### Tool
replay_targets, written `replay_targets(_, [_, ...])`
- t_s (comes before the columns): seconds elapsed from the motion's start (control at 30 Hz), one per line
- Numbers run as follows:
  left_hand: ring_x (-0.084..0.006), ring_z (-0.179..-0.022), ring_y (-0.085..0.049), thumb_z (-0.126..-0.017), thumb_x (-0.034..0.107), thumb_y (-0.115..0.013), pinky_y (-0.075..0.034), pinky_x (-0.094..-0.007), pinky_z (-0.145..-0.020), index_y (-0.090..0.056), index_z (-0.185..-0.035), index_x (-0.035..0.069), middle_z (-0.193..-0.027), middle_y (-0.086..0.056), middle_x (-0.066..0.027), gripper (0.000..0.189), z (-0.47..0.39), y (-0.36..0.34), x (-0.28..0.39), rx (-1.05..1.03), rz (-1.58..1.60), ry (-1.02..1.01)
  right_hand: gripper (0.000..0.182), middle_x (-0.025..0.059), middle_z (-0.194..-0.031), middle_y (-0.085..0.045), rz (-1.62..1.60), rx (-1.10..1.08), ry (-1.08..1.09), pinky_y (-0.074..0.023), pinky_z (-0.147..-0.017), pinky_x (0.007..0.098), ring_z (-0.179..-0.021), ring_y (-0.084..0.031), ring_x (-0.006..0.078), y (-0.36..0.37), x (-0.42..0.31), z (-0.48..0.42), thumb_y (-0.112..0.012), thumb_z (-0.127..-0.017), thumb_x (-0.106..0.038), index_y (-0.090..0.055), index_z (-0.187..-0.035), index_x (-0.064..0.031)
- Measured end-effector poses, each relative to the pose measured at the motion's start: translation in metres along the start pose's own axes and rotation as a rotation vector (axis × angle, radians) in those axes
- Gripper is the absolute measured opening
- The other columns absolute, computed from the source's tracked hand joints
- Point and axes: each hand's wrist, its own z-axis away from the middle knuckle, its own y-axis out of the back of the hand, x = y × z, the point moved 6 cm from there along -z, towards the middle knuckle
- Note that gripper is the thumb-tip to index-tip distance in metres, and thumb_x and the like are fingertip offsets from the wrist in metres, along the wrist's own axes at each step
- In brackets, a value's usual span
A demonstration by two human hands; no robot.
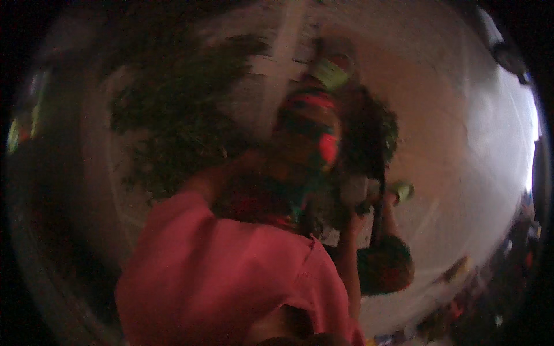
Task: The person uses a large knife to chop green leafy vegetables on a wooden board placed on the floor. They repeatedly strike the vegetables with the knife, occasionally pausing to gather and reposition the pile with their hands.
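Observation:
The view is dark and strongly blurred. From the pink sleeve on the left, my left forearm runs up to the middle, where my left hand (251,160) fades into shadow; its fingers are not distinct. Around it lies a dark bundle (298,168) with bright red and teal patches, perhaps cloth. My right arm reaches upward on the right, and my right hand (356,221) is just below a pale object (354,189) too smeared to identify. Whether it grips that object cannot be made out.
Dark green leafy matter (181,116) spreads over the ground on the left. Another forearm (389,220) appears right of mine, near a pale green item (404,192). A second pale green item (331,74) is farther up. Mixed blurred objects (467,298) line the lower right.

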Motion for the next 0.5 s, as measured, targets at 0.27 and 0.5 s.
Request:
replay_targets(0.27, [-0.024, -0.105, -0.041, -0.077, 0.042, -0.055, -0.033, -0.0395, -0.088, -0.037, -0.122, 0.006, -0.118, -0.044, -0.013, 0.06, -0.018, 0.088, -0.029, 0.214, 0.083, 0.028, 0.051, 0.011, -0.108, -0.054, 0.207, 0.103, 0.197, -0.0422, -0.079, 0.0339, -0.091, -0.052, 0.0221, 0.043, 0.087, -0.046, -0.064, -0.075, -0.018, -0.046, -0.118, 0.0021])
replay_targets(0.5, [-0.0225, -0.101, -0.045, -0.079, 0.041, -0.052, -0.035, -0.0374, -0.086, -0.041, -0.119, 0.006, -0.115, -0.047, -0.0125, 0.054, 0.042, 0.261, -0.024, 0.56, 0.483, -0.069, 0.048, 0.0108, -0.106, -0.055, -0.088, 0.129, 0.024, -0.0418, -0.079, 0.0334, -0.092, -0.052, 0.0211, -0.011, -0.02, 0.046, -0.064, -0.073, -0.017, -0.049, -0.114, 0.0028])
